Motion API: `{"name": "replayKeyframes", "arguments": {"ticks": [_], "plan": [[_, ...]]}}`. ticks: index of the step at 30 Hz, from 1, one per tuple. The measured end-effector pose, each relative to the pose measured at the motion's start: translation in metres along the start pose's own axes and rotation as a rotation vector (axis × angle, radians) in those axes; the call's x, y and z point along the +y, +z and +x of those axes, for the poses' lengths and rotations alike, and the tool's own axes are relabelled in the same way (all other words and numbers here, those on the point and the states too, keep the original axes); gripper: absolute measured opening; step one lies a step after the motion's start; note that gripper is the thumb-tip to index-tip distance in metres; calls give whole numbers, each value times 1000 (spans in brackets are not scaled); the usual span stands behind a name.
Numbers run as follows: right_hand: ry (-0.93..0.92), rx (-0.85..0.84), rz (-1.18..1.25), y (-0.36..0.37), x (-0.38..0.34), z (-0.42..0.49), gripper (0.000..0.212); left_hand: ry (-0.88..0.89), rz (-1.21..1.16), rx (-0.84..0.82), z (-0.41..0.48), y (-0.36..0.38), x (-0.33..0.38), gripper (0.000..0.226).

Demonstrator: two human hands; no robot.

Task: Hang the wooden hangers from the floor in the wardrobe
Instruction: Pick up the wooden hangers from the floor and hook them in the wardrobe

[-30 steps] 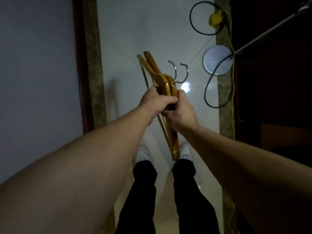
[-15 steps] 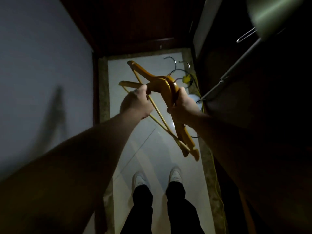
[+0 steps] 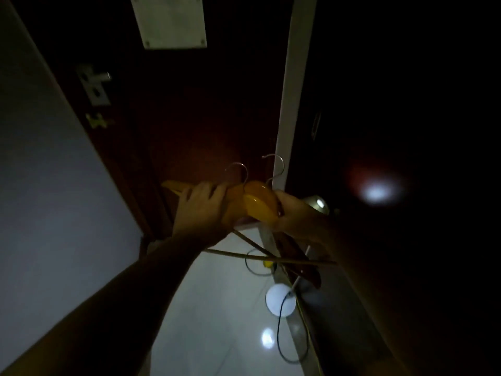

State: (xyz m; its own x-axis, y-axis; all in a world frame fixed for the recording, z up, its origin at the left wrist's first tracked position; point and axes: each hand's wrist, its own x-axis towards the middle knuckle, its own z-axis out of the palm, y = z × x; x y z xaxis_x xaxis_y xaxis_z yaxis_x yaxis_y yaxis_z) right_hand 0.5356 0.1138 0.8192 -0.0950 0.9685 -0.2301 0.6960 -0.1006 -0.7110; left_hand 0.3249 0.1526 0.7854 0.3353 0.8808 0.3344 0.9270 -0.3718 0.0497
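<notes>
Two wooden hangers with metal hooks are held together at chest height in the middle of the head view. My left hand grips the left arm of the hangers. My right hand grips them just right of the hooks. Their thin lower bars splay out below my hands. The dark wardrobe fills the right side; its inside is too dark to make out.
A dark wooden door with a handle and a pale plate stands ahead. A grey wall is on the left. On the shiny floor lie a round white disc and a black cable.
The view has swung up from the floor toward the door. Both hands have lifted the hangers higher and closer together, with the hooks now pointing up.
</notes>
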Motion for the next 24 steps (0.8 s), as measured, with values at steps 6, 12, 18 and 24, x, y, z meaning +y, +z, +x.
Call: {"name": "replayKeyframes", "arguments": {"ticks": [6, 12, 18, 24], "plan": [[-61, 45, 30, -74, -64, -26, 65, -89, -25, -26, 40, -90, 17, 75], [-206, 146, 27, -126, -106, -47, 65, -148, -251, 26, 62, -164, 31, 38], [-288, 302, -9, -152, -127, -72, 72, -148, -467, 66, 73, -200, 44, 22], [-236, 611, -338, -148, -136, -117, 74, -28, -644, 9, 78, -210, 65, 21]]}}
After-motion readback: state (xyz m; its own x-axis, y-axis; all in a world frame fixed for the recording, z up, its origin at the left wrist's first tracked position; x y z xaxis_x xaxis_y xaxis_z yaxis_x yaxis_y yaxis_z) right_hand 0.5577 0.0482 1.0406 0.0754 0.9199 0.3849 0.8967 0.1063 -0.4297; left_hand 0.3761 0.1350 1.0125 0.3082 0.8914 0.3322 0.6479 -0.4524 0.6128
